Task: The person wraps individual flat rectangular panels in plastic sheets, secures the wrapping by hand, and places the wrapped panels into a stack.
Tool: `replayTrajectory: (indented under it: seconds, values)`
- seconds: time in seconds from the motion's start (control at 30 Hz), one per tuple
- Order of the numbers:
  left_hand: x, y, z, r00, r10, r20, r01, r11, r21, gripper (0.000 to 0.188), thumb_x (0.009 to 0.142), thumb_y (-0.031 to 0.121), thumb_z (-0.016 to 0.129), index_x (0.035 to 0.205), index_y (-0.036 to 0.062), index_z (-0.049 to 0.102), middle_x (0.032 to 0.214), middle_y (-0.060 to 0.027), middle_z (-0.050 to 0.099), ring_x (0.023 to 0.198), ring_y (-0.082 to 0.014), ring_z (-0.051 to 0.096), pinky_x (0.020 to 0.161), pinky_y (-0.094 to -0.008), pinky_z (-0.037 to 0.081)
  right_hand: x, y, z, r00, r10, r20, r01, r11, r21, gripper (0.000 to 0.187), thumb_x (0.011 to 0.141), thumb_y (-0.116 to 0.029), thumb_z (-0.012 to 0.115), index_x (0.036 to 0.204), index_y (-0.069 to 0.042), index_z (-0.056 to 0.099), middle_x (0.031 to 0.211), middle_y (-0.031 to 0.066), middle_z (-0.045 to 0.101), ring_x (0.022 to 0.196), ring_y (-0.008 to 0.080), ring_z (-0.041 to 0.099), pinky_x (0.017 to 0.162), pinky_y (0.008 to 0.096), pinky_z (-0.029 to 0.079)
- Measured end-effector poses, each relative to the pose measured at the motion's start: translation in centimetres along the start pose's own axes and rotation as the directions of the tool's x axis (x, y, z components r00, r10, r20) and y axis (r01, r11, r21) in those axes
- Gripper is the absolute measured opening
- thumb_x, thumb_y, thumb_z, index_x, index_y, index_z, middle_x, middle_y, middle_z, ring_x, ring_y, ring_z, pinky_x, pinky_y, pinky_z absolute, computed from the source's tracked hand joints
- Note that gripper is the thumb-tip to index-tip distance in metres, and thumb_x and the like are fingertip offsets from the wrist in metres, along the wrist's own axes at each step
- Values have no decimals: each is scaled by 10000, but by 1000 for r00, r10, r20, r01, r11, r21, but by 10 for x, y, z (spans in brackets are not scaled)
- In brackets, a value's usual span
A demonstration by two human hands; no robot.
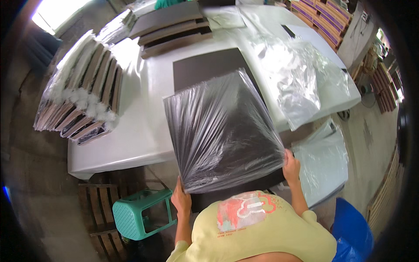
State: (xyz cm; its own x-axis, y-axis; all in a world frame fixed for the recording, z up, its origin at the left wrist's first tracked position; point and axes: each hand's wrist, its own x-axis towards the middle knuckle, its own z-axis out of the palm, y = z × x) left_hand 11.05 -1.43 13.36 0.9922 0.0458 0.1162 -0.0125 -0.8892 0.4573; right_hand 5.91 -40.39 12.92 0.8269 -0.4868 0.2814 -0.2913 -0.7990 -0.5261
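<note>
In front of me I hold a clear plastic bag [214,135] by its two near corners. It is stretched in long creases over a dark, flat square board, and how far the board is inside is hard to tell. My left hand [181,198] is closed on the near left corner. My right hand [291,166] pinches the near right corner. Just beyond, a second dark board [200,65] lies bare on the white-covered table [126,144], partly hidden by the bagged one.
Wrapped boards [83,87] stand in a leaning row at the left. Dark boards [170,22] are stacked at the far side. Loose clear bags [288,74] lie at the right, with a pale plastic-wrapped stack [323,161] below them. A green stool [131,218] lies tipped near a wooden pallet [98,201].
</note>
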Motion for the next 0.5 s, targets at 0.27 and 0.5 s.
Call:
replayTrajectory:
  seconds: [0.27, 0.5]
  values:
    - [-94, 3, -26, 985, -97, 140, 135, 946, -294, 399, 751, -16, 479, 1146, 35, 501, 870, -210, 581, 628, -224, 568, 556, -324, 450, -65, 51, -40, 937, 256, 239, -299, 940, 164, 193, 831, -81, 456, 988, 2, 531, 817, 199, 593, 732, 308, 594, 629, 346, 445]
    - [-52, -41, 3, 863, -460, 206, 341, 232, -911, 494, 791, 163, 554, 1243, 50, 389, 1151, -131, 482, 1016, -214, 471, 856, -312, 358, 37, 15, -29, 760, 480, 438, -648, 519, 557, 588, 788, -400, 574, 1230, -52, 404, 972, 114, 590, 829, 142, 548, 727, 264, 423]
